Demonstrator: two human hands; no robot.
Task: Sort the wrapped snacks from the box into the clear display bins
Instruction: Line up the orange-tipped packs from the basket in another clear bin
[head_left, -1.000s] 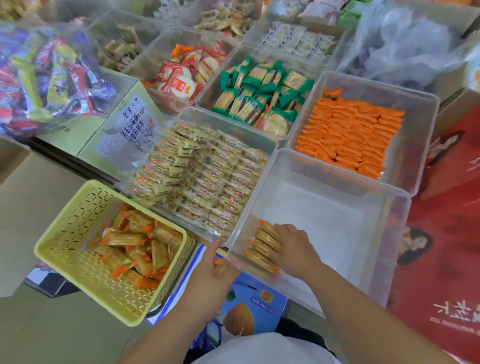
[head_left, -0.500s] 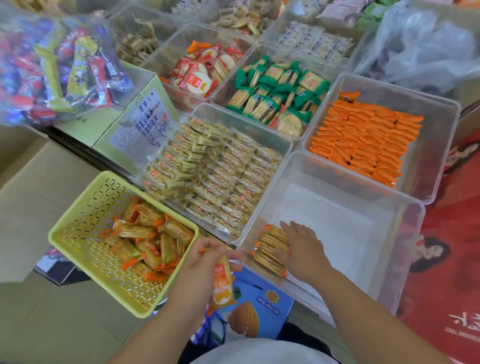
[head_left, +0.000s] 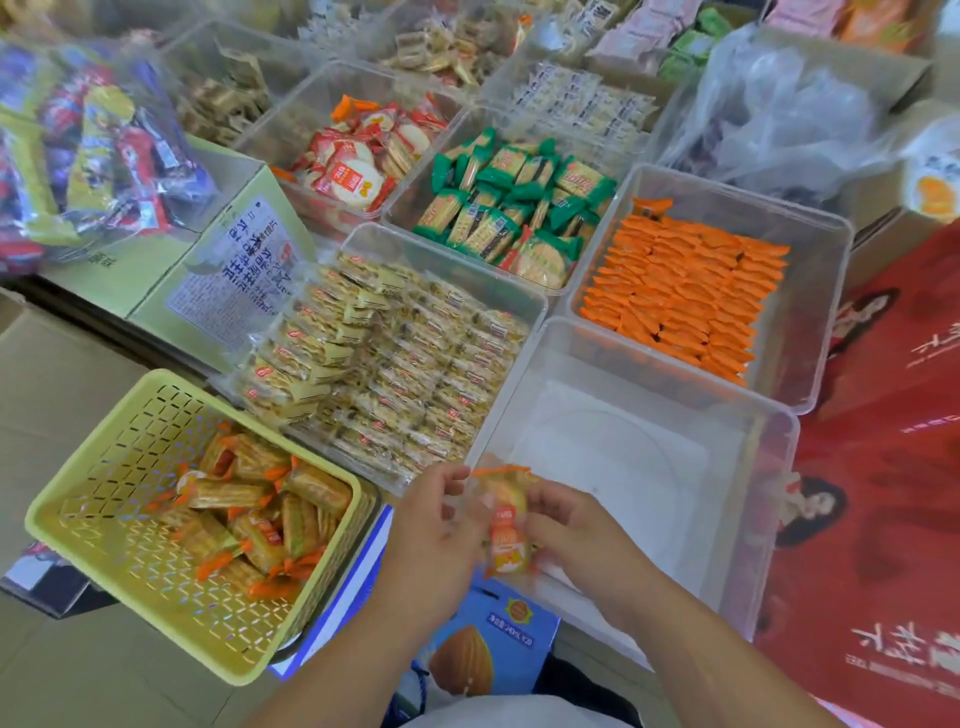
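Head view: looking down over a snack display, with two bare forearms reaching in from the bottom edge.
Hands: two, meeting over the near left corner of the nearest clear bin (head_left: 769, 519).
Left hand (head_left: 436, 535): fingers curled, pinching the left edge of one snack packet (head_left: 506, 535).
Right hand (head_left: 576, 540): fingers curled round the right edge of the same packet (both grips are blurred by motion).
Snack packet: one, orange and yellow with an orange crimped top, held upright between the two hands above the bin's near rim.
Nearest clear bin: one, its white floor showing; the near left corner is hidden behind the hands.
Yellow basket (head_left: 78, 499): one, slotted, left of the hands, holding roughly a dozen orange-ended packets (head_left: 249, 509) in a loose heap; they overlap too much for an exact count.
Filled clear bins close by: four. One holds cream packets (head_left: 395, 364) in rows, one holds orange packets (head_left: 680, 291) in neat rows, one holds green-ended packets (head_left: 509, 208), and one holds red-and-white packets (head_left: 358, 161).
Further bins: at least three behind these, contents blurred.
Around the display: one blue carton (head_left: 483, 654) with an almond picture below the hands, one green cardboard box (head_left: 223, 280) with a printed label, and one red carton (head_left: 883, 467) at the right.
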